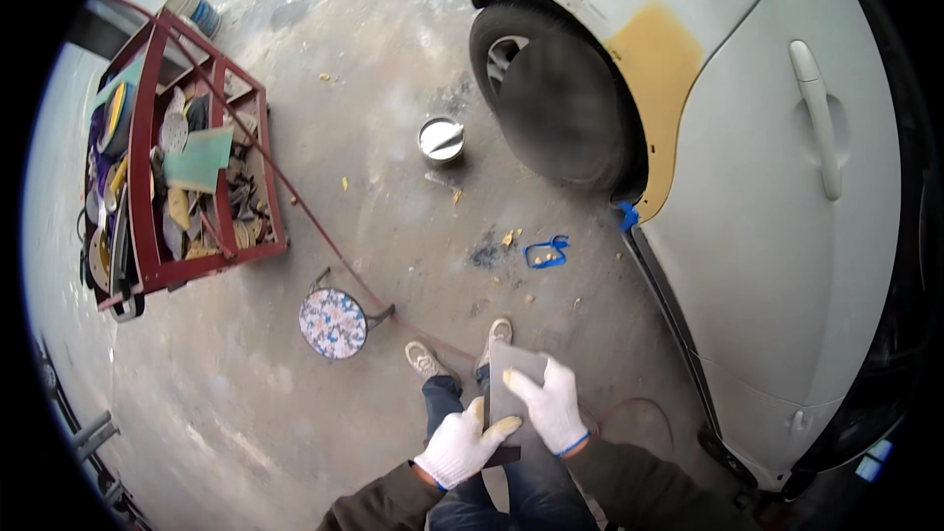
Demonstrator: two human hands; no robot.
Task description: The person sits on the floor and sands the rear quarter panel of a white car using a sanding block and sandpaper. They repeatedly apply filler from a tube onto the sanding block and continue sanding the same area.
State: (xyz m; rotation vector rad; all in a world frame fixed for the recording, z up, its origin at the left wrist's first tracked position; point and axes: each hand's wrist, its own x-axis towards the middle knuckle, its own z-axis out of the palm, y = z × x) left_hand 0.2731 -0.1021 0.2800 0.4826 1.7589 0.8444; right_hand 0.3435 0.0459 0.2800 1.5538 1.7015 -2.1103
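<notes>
In front of my legs, a flat grey rectangular sheet (523, 364), which looks like sandpaper, is held between both gloved hands. A dark strip (503, 455) shows at its lower end; whether this is a backing block I cannot tell. My left hand (460, 448), in a white glove, grips the lower left side with the thumb across the face. Higher up on the right edge, my right hand (553, 407) is closed with its thumb pressed on the sheet. To the right stands a silver car (777, 295), with beige filler (661, 88) on the panel around its wheel arch.
A cluttered red cart (140, 187) stands on the left, with a bucket (190, 12) behind it. A round patterned stool (332, 323) is near my feet. A metal can (441, 140), a blue strap loop (547, 252) and a trailing hose (324, 231) are on the floor.
</notes>
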